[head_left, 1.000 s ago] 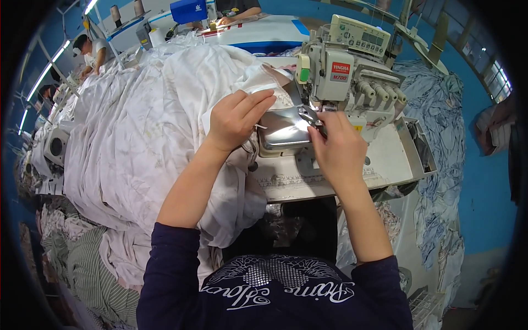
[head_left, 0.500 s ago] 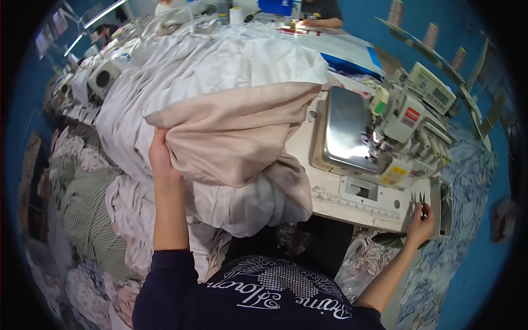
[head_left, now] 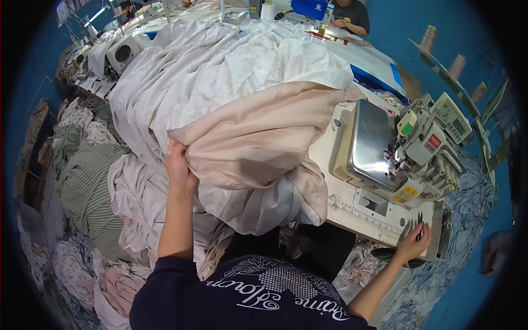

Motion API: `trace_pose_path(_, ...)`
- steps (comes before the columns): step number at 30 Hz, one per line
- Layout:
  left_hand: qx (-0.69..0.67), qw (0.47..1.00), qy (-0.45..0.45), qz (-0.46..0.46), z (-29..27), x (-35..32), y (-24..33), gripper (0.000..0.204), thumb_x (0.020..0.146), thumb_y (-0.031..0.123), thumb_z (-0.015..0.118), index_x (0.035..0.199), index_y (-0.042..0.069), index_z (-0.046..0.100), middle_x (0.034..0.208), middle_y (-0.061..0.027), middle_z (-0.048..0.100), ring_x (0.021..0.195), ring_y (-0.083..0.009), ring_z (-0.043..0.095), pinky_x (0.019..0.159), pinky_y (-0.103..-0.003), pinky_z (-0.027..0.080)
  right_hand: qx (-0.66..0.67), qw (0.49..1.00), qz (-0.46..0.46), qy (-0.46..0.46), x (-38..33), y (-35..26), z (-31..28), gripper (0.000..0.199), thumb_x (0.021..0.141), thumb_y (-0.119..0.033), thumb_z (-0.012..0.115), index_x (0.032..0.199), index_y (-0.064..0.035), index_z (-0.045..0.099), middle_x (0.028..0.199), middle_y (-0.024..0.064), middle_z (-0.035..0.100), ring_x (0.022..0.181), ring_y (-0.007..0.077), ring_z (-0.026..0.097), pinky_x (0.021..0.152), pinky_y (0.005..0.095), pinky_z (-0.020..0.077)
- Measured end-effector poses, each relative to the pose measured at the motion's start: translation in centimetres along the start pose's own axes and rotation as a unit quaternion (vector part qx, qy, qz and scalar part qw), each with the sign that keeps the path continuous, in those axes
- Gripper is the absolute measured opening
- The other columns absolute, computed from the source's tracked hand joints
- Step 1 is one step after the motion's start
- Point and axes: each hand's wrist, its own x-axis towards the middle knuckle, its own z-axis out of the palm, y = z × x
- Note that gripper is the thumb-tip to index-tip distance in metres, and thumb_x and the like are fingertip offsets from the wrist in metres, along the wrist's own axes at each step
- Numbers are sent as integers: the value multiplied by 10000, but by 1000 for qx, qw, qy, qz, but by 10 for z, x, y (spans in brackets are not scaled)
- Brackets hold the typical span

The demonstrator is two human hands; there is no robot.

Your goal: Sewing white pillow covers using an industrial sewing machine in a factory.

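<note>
Left hand (head_left: 179, 168) fingers clenched on soft, creased beige cloth (head_left: 258, 137); right hand (head_left: 413, 242) pinching slim dark snips (head_left: 419, 223).

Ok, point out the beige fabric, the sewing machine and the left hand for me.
beige fabric (head_left: 258, 137): head view, middle of the folded top panel.
sewing machine (head_left: 426, 146): head view, on its pale body.
left hand (head_left: 179, 168): head view, back of the hand gripping the fabric's edge.

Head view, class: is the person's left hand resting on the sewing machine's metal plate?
No. The left hand grips a fold of the beige fabric on the pile, well apart from the sewing machine.
</note>
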Motion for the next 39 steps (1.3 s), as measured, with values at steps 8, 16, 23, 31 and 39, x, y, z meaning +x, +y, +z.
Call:
trace_pose_path(8, -151, 984, -12, 95, -116, 50, 131, 327, 913, 202, 364, 1074, -22, 540, 1103, -182, 583, 1032, -303, 567, 947, -441, 430, 430, 828, -150, -327, -26, -226, -5, 98, 792, 9, 590, 887, 2, 615, 910, 113, 617, 866, 238, 587, 786, 321, 455)
trace_pose_path(16, -78, 982, 54, 164, -233, 13, 191, 268, 866, 160, 405, 985, -6, 579, 1055, -173, 606, 1017, -291, 579, 936, -442, 446, 458, 818, -64, -342, -3, -359, 147, 391, 793, -136, 617, 1155, -10, 543, 1087, 162, 553, 981, 255, 558, 879, 328, 431)
trace_pose_path(23, -125, 929, 272, 219, -338, -11, 203, 277, 874, 119, 372, 1001, -15, 579, 1061, -188, 602, 1001, -305, 586, 914, -452, 468, 459, 872, -84, -144, 20, -426, 194, 404, 761, -192, 653, 1098, 8, 554, 1120, 175, 534, 1046, 323, 508, 904, 358, 401)
trace_pose_path(31, -137, 917, 305, 218, -345, -12, 199, 247, 886, 119, 402, 1030, -5, 559, 1043, -153, 602, 981, -293, 585, 873, -430, 488, 456, 813, -200, -302, 45, -487, 217, 384, 811, -385, 601, 1014, -62, 645, 1042, 192, 615, 983, 315, 576, 850, 364, 429)
trace_pose_path(39, 349, 818, 214, 404, -127, -7, 105, 245, 845, 111, 513, 1070, 17, 528, 1032, -95, 578, 924, -191, 570, 819, -295, 449, 338, 793, -165, -479, -7, -472, 256, 430, 827, -475, 528, 990, -105, 673, 974, 169, 650, 940, 327, 599, 818, 376, 449)
